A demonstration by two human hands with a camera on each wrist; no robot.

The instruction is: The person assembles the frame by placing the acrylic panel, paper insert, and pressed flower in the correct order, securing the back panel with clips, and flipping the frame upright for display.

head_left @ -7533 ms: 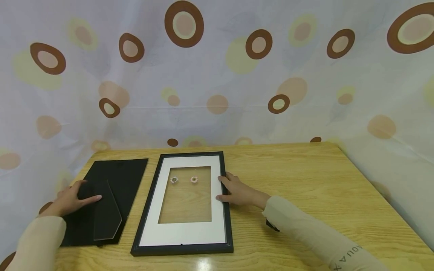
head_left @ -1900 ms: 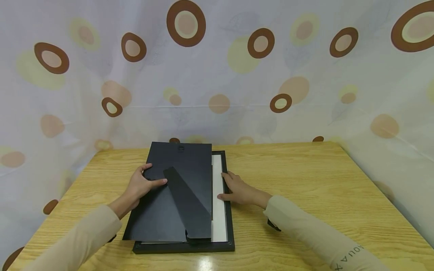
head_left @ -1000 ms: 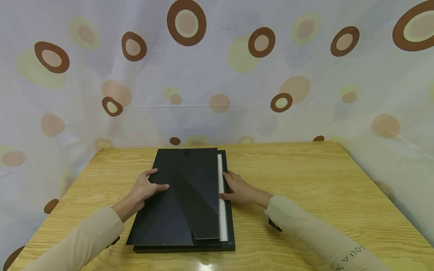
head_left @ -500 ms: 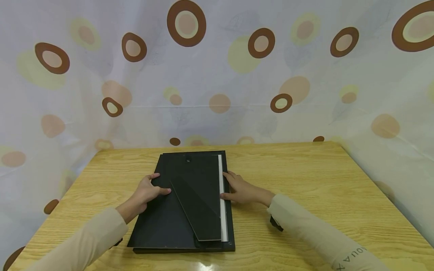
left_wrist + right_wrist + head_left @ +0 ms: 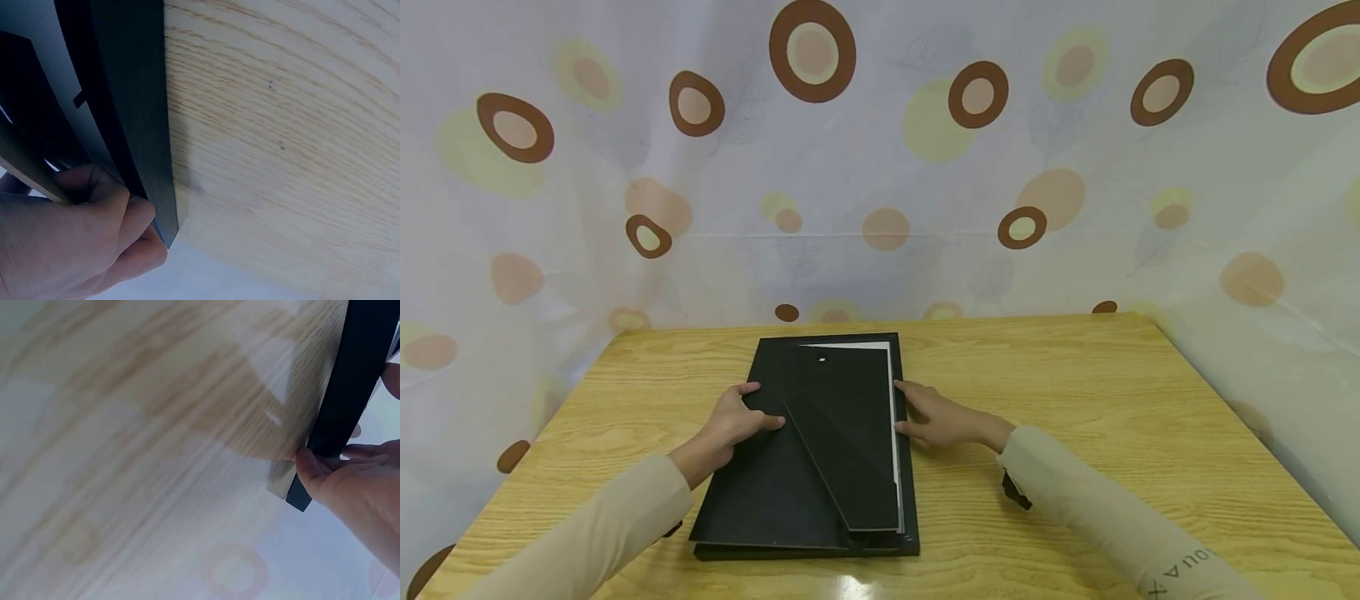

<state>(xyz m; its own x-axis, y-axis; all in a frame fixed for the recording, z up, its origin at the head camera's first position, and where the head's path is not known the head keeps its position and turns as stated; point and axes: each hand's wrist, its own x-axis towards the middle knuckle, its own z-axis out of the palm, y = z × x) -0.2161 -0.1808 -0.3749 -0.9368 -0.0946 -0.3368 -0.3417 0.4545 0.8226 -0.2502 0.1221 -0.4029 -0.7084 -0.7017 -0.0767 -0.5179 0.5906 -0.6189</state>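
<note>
A black picture frame lies on the table, largely covered by its black backing board. My left hand pinches the board's left edge, thumb on top. In the left wrist view that edge stands raised above the frame, with a gap beneath. The board's easel stand slants across its right half. A thin strip of white mat shows along the top and right. My right hand holds the frame's right side, its thumb at the inner edge. The mat's window and two small flower pieces are hidden underneath.
The wooden table extends around the frame on both sides. A patterned curtain hangs behind it and along the sides. Dark wrist straps sit under both sleeves.
The backing board has come from the left side onto the frame, covering the mat and flower pieces. Lately it shifted slightly right and nearer, held by my left hand. My right hand stays at the frame.
</note>
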